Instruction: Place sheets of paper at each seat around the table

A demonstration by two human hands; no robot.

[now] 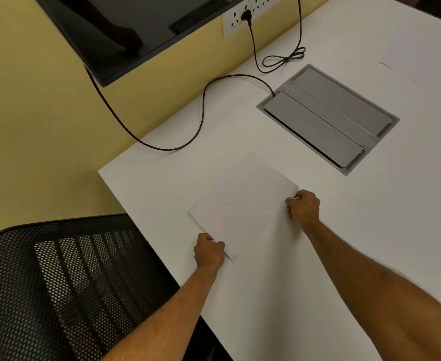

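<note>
A white sheet of paper [243,204] lies flat on the white table [305,269], turned at an angle near the table's left edge. My left hand [209,252] pinches its near left corner. My right hand [304,205] grips its right corner. A black mesh chair [65,285] stands at the seat just left of the sheet. Another faint white sheet [409,53] rests on the table at the far right.
A grey metal cable hatch [329,115] is set into the table beyond the sheet. A black cable [201,118] runs across the table from the hatch. A dark monitor [136,29] and a wall socket [243,14] are on the yellow wall.
</note>
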